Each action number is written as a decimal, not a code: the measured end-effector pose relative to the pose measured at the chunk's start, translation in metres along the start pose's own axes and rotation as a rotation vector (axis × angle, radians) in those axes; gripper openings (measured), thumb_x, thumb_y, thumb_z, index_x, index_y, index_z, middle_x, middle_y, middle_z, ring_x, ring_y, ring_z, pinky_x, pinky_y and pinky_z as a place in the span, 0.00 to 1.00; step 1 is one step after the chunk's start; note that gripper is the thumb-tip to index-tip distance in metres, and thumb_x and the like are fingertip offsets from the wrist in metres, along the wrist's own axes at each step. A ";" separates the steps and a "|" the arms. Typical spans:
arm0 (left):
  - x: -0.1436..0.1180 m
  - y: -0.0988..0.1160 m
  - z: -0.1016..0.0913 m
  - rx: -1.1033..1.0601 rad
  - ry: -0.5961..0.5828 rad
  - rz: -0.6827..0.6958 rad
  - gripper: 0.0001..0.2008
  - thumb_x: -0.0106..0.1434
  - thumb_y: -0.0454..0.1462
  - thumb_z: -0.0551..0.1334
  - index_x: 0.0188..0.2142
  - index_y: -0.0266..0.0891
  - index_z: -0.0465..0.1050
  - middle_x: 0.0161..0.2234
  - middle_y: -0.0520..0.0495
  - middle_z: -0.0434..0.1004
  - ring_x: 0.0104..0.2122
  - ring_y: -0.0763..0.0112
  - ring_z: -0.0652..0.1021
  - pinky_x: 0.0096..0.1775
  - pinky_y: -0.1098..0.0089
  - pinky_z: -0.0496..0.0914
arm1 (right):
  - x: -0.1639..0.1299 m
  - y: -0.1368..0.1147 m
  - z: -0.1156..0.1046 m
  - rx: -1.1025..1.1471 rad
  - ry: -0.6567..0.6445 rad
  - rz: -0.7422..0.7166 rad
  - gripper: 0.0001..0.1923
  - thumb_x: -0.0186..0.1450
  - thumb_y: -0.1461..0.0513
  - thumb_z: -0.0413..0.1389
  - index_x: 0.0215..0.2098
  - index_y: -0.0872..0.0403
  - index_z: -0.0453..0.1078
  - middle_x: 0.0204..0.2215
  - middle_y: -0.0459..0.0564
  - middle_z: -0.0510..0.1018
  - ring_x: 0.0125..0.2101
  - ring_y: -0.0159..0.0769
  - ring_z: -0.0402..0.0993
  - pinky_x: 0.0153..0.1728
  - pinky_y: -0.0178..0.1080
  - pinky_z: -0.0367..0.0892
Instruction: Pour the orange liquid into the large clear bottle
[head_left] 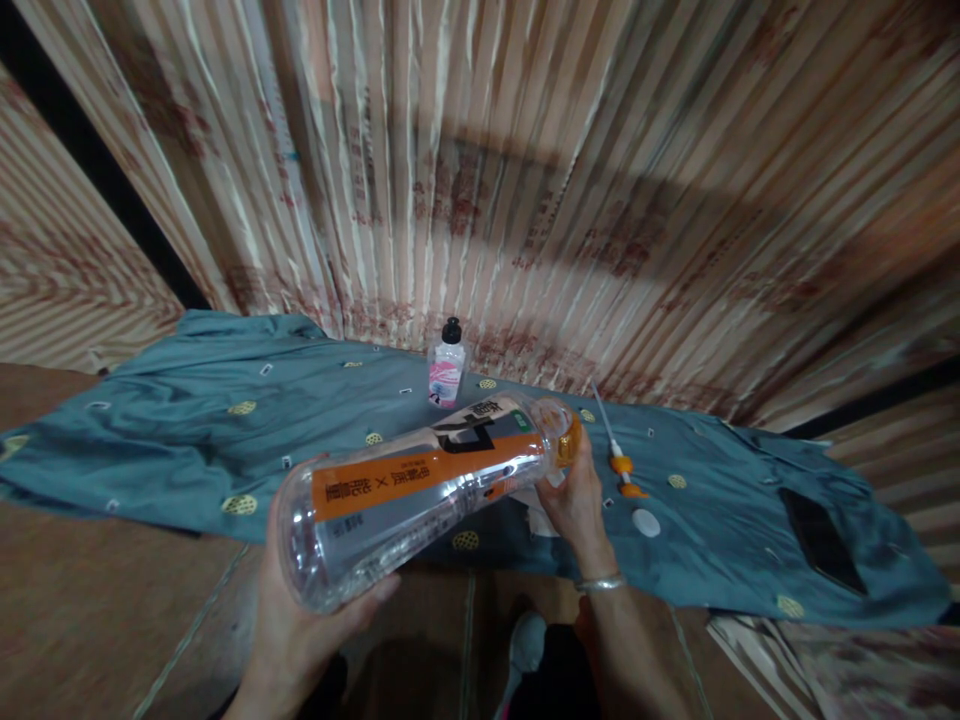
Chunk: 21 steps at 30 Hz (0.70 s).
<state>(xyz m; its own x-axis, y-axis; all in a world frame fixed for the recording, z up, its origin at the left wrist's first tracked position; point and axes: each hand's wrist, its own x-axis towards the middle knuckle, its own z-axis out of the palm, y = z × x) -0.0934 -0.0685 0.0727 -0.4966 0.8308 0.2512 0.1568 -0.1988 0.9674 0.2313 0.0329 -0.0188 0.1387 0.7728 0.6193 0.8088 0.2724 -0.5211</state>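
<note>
A large clear plastic bottle (427,480) with an orange and grey label lies tilted between my two hands, above the cloth. Its base end rests in my left hand (315,620), whose fingers wrap round it from below. At the other end, my right hand (574,490) grips the neck beside the orange cap (568,440). Just right of that hand, an orange pump head (622,470) with a long pale tube lies on the cloth. A white round disc (645,522) is close by. Something white, partly hidden, lies under the bottle near my right hand.
A small clear bottle (448,370) with a black top and pink label stands at the back of the blue-green cloth (187,430). A dark phone (823,540) lies at the right. Striped curtain (480,180) hangs behind. My shoe (527,640) shows on the floor below.
</note>
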 end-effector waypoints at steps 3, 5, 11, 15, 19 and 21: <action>0.000 0.001 0.001 -0.030 -0.015 -0.023 0.57 0.35 0.53 0.89 0.64 0.43 0.78 0.58 0.38 0.89 0.58 0.36 0.88 0.61 0.44 0.85 | -0.001 0.001 0.001 0.000 -0.001 0.007 0.49 0.72 0.49 0.65 0.83 0.59 0.54 0.73 0.73 0.76 0.72 0.64 0.78 0.71 0.66 0.78; -0.003 0.007 0.005 -0.056 0.036 -0.052 0.55 0.37 0.52 0.88 0.64 0.45 0.78 0.59 0.40 0.88 0.60 0.38 0.88 0.65 0.45 0.82 | -0.001 0.002 0.002 0.000 -0.007 0.007 0.50 0.72 0.49 0.65 0.83 0.59 0.53 0.73 0.73 0.76 0.72 0.64 0.78 0.71 0.66 0.77; -0.008 0.017 0.009 -0.064 0.014 -0.085 0.53 0.38 0.50 0.87 0.64 0.46 0.77 0.60 0.41 0.89 0.61 0.37 0.87 0.68 0.45 0.80 | -0.001 0.002 0.002 -0.009 0.024 -0.022 0.49 0.72 0.50 0.65 0.83 0.58 0.54 0.71 0.72 0.78 0.71 0.62 0.79 0.69 0.64 0.80; -0.007 0.015 0.006 -0.062 0.015 -0.114 0.55 0.38 0.51 0.88 0.65 0.45 0.76 0.60 0.40 0.89 0.62 0.34 0.87 0.68 0.41 0.80 | 0.000 0.002 0.001 -0.021 0.022 -0.021 0.48 0.72 0.50 0.65 0.82 0.58 0.56 0.71 0.71 0.79 0.70 0.62 0.80 0.67 0.63 0.81; -0.008 0.018 0.007 -0.078 0.016 -0.115 0.56 0.37 0.52 0.88 0.65 0.45 0.76 0.61 0.39 0.89 0.62 0.34 0.87 0.68 0.42 0.81 | 0.001 0.002 0.001 -0.021 0.019 -0.028 0.48 0.72 0.50 0.66 0.82 0.59 0.56 0.72 0.72 0.78 0.71 0.62 0.79 0.70 0.63 0.79; -0.009 0.019 0.009 -0.088 0.023 -0.117 0.58 0.35 0.55 0.89 0.65 0.45 0.76 0.59 0.41 0.90 0.61 0.36 0.87 0.66 0.43 0.82 | 0.000 0.002 0.001 -0.018 0.021 -0.035 0.48 0.72 0.50 0.65 0.82 0.59 0.56 0.72 0.72 0.78 0.71 0.62 0.79 0.69 0.63 0.79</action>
<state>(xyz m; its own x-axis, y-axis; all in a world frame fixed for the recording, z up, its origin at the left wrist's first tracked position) -0.0788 -0.0749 0.0884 -0.5265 0.8392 0.1366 0.0219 -0.1472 0.9889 0.2321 0.0342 -0.0199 0.1225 0.7506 0.6493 0.8237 0.2881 -0.4884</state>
